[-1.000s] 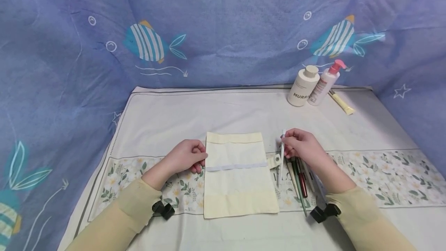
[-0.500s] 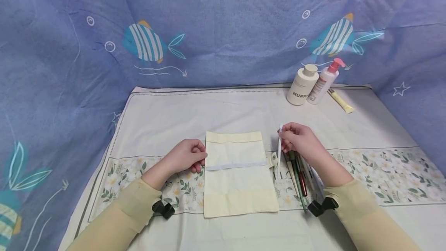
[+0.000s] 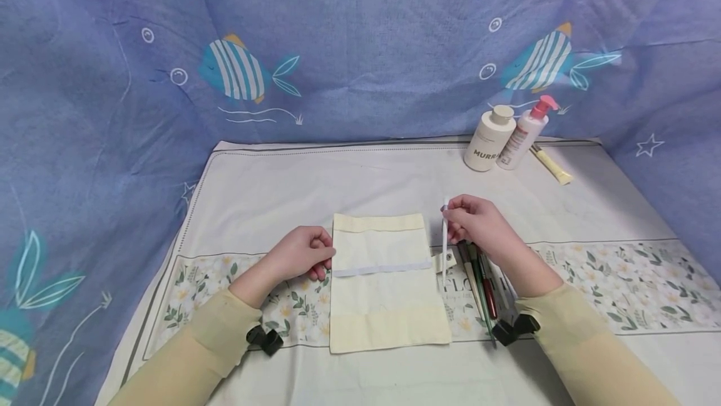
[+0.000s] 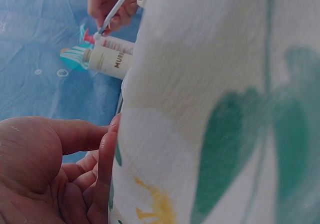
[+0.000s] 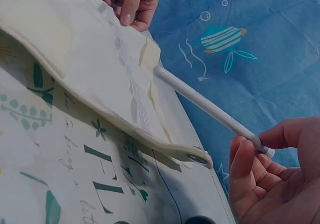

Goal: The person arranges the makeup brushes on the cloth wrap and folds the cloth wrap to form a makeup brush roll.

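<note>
A cream cloth brush case [image 3: 388, 299], with a lilac-grey elastic band [image 3: 383, 269] across it, lies flat on the floral cloth. My left hand [image 3: 304, 253] pinches the case's left edge between thumb and fingers. On the other side, my right hand [image 3: 472, 215] holds a slim white pen-like stick [image 5: 210, 105] near its top end. The stick slants downward just right of the case, over the snap strap [image 3: 447, 260]. Several brushes [image 3: 485, 290], with green, dark red and pale handles, lie under and beside my right wrist, partly covered.
Toward the back right stand a white bottle [image 3: 489, 143] and a pump bottle [image 3: 521, 140] with a pink top. A pale yellow tube or brush [image 3: 552, 165] lies beside them. Blue fish-printed fabric [image 3: 360, 49] hangs behind the table and along its sides.
My right hand has moved left and slightly away from me with the white stick, which now stands closer to the case. My left hand stays at the case's edge.
</note>
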Motion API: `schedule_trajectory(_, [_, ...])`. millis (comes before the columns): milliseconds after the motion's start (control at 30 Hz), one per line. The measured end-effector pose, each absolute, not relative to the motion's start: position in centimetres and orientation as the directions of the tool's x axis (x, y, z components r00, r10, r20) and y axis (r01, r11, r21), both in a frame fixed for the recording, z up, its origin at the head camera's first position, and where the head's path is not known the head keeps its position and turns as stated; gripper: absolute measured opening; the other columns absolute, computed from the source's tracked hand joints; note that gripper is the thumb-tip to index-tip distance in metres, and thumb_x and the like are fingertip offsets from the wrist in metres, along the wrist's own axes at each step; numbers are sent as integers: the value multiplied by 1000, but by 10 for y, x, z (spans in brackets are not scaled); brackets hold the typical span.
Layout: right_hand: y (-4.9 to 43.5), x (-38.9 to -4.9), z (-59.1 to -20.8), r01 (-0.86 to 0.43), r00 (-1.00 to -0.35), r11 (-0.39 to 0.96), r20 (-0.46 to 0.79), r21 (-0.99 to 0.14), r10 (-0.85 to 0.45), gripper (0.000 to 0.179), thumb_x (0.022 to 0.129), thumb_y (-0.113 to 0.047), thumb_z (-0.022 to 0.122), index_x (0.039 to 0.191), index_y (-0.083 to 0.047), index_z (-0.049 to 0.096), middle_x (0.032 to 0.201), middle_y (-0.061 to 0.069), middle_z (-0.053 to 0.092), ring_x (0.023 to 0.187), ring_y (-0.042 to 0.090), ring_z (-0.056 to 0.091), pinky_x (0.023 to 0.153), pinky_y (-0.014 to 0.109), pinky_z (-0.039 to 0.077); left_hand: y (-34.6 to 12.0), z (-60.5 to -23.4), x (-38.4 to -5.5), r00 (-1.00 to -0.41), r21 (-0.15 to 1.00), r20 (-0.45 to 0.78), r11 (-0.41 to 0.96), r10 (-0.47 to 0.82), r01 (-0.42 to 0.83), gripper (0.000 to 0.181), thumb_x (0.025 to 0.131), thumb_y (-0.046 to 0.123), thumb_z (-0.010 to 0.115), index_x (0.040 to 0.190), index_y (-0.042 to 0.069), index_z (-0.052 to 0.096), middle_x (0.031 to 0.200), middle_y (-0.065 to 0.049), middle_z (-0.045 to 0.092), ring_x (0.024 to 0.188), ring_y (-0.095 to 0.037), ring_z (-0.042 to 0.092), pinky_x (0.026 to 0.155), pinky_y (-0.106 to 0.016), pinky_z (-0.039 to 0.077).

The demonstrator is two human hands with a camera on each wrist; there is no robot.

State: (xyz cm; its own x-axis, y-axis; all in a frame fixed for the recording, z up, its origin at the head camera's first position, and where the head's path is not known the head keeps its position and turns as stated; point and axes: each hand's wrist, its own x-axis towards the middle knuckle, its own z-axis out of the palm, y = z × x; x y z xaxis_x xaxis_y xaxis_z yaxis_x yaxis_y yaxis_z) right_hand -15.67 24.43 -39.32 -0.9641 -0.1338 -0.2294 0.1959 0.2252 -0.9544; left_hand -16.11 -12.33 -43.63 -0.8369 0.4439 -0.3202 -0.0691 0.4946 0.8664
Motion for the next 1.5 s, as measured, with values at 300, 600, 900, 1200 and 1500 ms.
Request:
schedule_trajectory(300, [238,-168,-401,216,-964,231,-245,-949,-101,22,104,-12,56,113,7,49,85,3,61,65,11,62,62,27,59,-121,-437,-161,-837,868,-323,491,442,-76,11,103,13,62,104,2,60,78,-9,71,57,-19,68,56,-34,60])
schedule_trajectory(600, [232,-180,-415,233,-963,248,-258,-940,-74,22,103,-13,57,112,6,51,79,2,63,62,11,65,61,29,61,-130,-440,-153,-831,864,-351,491,431,-111,11,103,12,62,102,2,60,78,-10,70,57,-20,68,55,-34,60])
schedule_trajectory(900, [233,-193,-408,224,-969,213,-240,-951,-53,21,103,-12,57,113,6,51,82,2,63,64,10,66,64,27,61,-128,-437,-156,-835,869,-336,486,436,-96,11,104,12,62,103,2,60,78,-9,70,56,-19,67,55,-34,60])
schedule_trajectory(1200, [230,-199,-411,218,-969,256,-239,-942,-55,21,103,-12,57,114,5,51,84,4,64,65,12,67,65,29,62,-125,-437,-158,-834,870,-329,486,443,-86,10,104,12,62,104,2,60,78,-9,70,57,-20,68,56,-35,60])
schedule_trajectory(1500, [227,-200,-412,205,-972,271,-229,-941,-61,21,103,-12,57,113,6,52,82,7,63,64,14,66,62,30,62,-124,-435,-160,-833,875,-322,478,450,-80,11,104,12,62,103,2,60,78,-9,71,57,-20,68,56,-33,60])
